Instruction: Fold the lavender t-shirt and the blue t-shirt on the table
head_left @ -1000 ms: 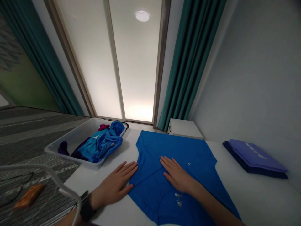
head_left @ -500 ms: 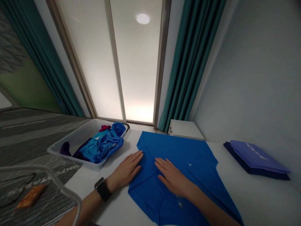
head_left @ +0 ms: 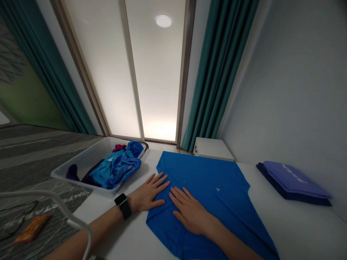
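Observation:
A blue T-shirt (head_left: 206, 173) lies spread on the white table (head_left: 135, 234), with a small white logo on it and creases toward its near left part. My left hand (head_left: 149, 193) rests flat at the shirt's left edge, fingers spread. A dark watch sits on that wrist. Just to its right, my right hand (head_left: 188, 211) lies palm down on the fabric with fingers stretched out. Neither hand grasps the cloth. Part of the shirt's near side is hidden beneath my right forearm.
A clear plastic bin (head_left: 81, 162) of crumpled blue, purple and red clothes (head_left: 116, 166) stands at the left. Folded purple and navy garments (head_left: 295, 180) are stacked at the right by the wall. A pale curved tube (head_left: 62, 206) crosses the lower left. Behind the table is a white cabinet (head_left: 213, 148).
My right hand has slid left across the shirt, closer to my left hand. My left hand's fingers have spread and shifted slightly right. The shirt stays nearly in place.

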`<state>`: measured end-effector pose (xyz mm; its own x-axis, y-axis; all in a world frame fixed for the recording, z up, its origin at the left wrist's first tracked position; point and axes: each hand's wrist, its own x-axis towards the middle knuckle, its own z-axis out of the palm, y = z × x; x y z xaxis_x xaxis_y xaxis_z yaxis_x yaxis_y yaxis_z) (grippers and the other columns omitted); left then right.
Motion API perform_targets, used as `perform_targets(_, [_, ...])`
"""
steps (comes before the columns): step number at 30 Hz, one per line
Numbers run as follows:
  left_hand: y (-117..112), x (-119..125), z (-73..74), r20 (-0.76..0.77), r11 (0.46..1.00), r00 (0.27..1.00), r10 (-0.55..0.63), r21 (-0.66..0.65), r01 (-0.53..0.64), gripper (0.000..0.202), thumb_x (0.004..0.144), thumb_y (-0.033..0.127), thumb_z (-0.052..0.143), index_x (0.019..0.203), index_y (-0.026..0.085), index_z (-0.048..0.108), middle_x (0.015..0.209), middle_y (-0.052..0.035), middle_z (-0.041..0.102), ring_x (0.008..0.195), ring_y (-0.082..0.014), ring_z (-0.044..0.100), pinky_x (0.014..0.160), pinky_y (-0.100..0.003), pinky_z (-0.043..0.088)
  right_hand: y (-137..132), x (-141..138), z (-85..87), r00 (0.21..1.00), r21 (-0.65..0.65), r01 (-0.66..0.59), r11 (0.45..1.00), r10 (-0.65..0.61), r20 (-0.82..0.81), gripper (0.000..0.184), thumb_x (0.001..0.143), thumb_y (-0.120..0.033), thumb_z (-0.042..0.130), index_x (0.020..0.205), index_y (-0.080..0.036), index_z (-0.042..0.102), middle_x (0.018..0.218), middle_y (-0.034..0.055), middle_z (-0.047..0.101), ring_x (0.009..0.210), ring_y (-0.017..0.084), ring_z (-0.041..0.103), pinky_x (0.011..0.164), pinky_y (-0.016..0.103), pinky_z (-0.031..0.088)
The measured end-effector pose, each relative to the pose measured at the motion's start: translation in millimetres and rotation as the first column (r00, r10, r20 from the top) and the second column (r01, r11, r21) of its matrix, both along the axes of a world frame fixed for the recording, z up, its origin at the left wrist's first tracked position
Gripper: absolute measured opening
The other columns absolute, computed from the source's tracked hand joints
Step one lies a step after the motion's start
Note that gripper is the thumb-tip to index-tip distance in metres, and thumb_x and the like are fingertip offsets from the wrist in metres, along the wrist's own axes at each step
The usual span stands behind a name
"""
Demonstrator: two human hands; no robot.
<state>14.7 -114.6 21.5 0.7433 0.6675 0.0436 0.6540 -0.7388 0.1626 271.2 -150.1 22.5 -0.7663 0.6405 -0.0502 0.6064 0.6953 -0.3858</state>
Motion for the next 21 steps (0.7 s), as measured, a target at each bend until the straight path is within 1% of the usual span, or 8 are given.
perform_targets(4, [-12.8,-4.9,3.2,0.04,0.999,0.998,-0.038,0.021,0.037,0.078,0.091,0.062,0.046,0.154,0.03,0.013,0.16,-0.0067,0.017,0.146,-0.0314,0.014,0.117,-0.054,0.014,-1.4,1.6,2.7,0.999,-0.009,0.043,0.999,-0.043,0.002,0.06,0.101,-0.046,0.026,0.153,-0.019,0.019,0.16,0.0056,0.012,0.147,0.021,0.008,0.121,0.045,0.007])
perform_targets(8, [-23.8,-11.9,6.7,0.07,0.998,0.995,-0.066,0.024,0.065,0.083,0.086,0.065,0.051,0.154,0.033,0.014,0.159,-0.0049,0.019,0.145,-0.0316,0.018,0.118,-0.053,0.015,-3.1,2.7,0.4,0.996,0.01,0.084,0.996,-0.084,0.016,0.061,0.101,-0.048,0.025,0.154,-0.019,0.017,0.16,0.005,0.009,0.148,0.021,0.006,0.121,0.044,0.006])
perform_targets(11, [-25.8,-17.3,8.6,0.067,0.997,0.995,-0.075,-0.009,0.076,0.086,0.084,0.066,0.053,0.154,0.034,0.013,0.16,-0.0045,0.018,0.146,-0.0319,0.017,0.118,-0.053,0.014,-4.4,2.5,0.8,0.996,0.01,0.084,0.996,-0.084,0.025,0.061,0.101,-0.048,0.025,0.154,-0.019,0.017,0.16,0.0052,0.009,0.148,0.021,0.006,0.121,0.044,0.005])
perform_targets(14, [-25.3,-20.6,8.0,0.077,0.997,0.994,-0.077,-0.014,0.079,0.089,0.083,0.067,0.054,0.154,0.033,0.012,0.16,-0.0049,0.017,0.146,-0.0323,0.016,0.118,-0.053,0.014,-5.3,6.6,6.7,0.995,-0.025,0.097,0.995,-0.096,0.039,0.062,0.1,-0.05,0.025,0.154,-0.019,0.017,0.16,0.0045,0.007,0.148,0.02,0.005,0.121,0.043,0.006])
perform_targets(15, [-25.4,-20.1,7.3,0.085,0.998,0.995,-0.06,-0.004,0.06,0.087,0.085,0.065,0.053,0.154,0.032,0.011,0.16,-0.0051,0.016,0.146,-0.0325,0.016,0.118,-0.054,0.015,-5.4,10.2,9.3,0.993,-0.036,0.108,0.994,-0.106,0.042,0.062,0.1,-0.05,0.024,0.154,-0.02,0.016,0.16,0.0038,0.007,0.148,0.02,0.005,0.121,0.043,0.006])
perform_targets(17, [-26.6,-14.2,5.4,0.099,0.999,0.995,0.022,0.025,-0.024,0.078,0.092,0.059,0.047,0.154,0.031,0.009,0.161,-0.0057,0.014,0.146,-0.0322,0.016,0.117,-0.054,0.018,-4.9,21.7,14.0,0.99,-0.048,0.14,0.989,-0.138,0.043,0.063,0.1,-0.052,0.022,0.154,-0.021,0.014,0.161,0.0024,0.006,0.148,0.019,0.005,0.121,0.042,0.005])
perform_targets(19, [-29.4,-0.9,3.8,0.116,0.991,0.987,0.108,0.061,-0.116,0.069,0.098,0.05,0.039,0.155,0.028,0.007,0.161,-0.0068,0.013,0.146,-0.0312,0.017,0.117,-0.052,0.022,-3.2,39.2,15.9,0.981,-0.035,0.191,0.981,-0.19,0.044,0.062,0.1,-0.053,0.019,0.154,-0.022,0.013,0.161,0.0016,0.007,0.148,0.019,0.005,0.121,0.042,0.005])
perform_targets(21, [-33.2,18.3,2.7,0.134,0.984,0.982,0.134,0.099,-0.148,0.066,0.1,0.047,0.037,0.155,0.026,0.007,0.16,-0.0076,0.014,0.146,-0.0302,0.019,0.116,-0.05,0.025,-1.1,61.9,13.5,0.963,-0.003,0.266,0.964,-0.265,0.055,0.062,0.1,-0.053,0.018,0.154,-0.023,0.013,0.161,0.0017,0.008,0.147,0.019,0.006,0.121,0.042,0.005])
